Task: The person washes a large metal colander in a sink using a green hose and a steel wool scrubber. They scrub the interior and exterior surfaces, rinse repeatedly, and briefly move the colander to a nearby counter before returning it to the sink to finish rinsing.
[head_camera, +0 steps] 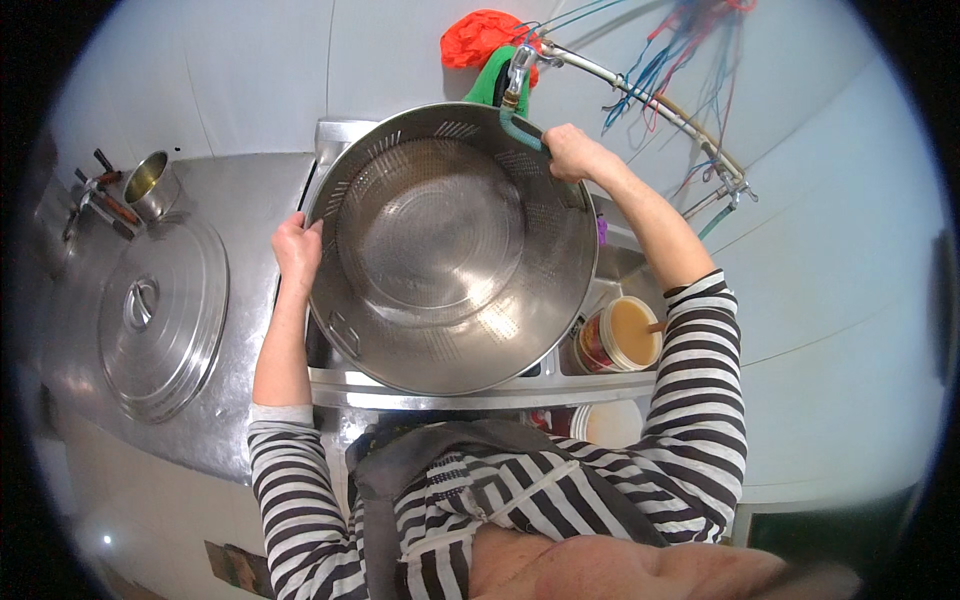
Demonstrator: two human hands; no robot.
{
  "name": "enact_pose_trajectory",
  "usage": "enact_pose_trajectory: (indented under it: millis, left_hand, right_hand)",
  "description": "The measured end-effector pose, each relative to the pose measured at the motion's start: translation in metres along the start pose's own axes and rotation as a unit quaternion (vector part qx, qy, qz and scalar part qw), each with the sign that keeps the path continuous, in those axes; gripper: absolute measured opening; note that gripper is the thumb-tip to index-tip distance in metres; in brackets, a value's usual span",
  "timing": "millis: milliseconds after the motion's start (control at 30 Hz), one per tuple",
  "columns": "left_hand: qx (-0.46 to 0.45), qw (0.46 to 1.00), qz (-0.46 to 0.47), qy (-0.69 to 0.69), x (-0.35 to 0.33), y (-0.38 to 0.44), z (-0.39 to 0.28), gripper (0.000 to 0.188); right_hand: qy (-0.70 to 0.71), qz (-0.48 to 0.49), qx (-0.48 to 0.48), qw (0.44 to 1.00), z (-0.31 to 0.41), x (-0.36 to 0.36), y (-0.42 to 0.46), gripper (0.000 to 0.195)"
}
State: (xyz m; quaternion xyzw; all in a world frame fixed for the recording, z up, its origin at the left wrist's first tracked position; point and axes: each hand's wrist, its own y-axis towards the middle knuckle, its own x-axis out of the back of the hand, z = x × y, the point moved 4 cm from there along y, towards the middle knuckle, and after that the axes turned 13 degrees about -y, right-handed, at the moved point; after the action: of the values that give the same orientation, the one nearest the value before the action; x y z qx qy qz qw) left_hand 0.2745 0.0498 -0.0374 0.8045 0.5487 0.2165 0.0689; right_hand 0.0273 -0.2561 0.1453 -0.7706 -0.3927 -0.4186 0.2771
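A large round stainless steel strainer basin (442, 240) with perforated walls rests over the sink, its hollow side facing me. My left hand (298, 251) grips its rim on the left. At the upper right, my right hand (571, 155) is closed around the end of a green hose (521, 129), close by the basin's rim; whether it also holds the rim is hard to tell. That hose hangs from a metal tap (521, 66) and passes over the basin's edge. A wire handle (345, 334) shows at the basin's lower left.
Left on the steel counter (255, 225) lie a round metal lid (161, 322), a metal pot (152, 185) and several tools. A bucket of orange-brown liquid (632, 334) stands in the right sink. Pipes (637, 91) with hanging strings run along the wall; a white bucket (611, 422) stands below.
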Motion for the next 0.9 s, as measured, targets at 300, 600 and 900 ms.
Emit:
enact_pose_trajectory:
  millis: [300, 600, 900]
  left_hand:
    - [0.032, 0.999, -0.016, -0.029, -0.004, 0.005, 0.029, 0.026]
    - [0.037, 0.997, 0.008, 0.067, -0.009, 0.008, 0.027, 0.023]
    - [0.024, 0.997, -0.007, 0.071, -0.011, 0.006, 0.027, 0.02]
  right_hand:
    - [0.03, -0.117, 0.048, 0.992, 0.001, -0.013, 0.001, 0.018]
    - [0.209, -0.379, -0.054, 0.9, 0.025, -0.061, -0.004, 0.02]
    - [0.729, -0.342, -0.073, 0.589, 0.076, -0.107, 0.059, 0.013]
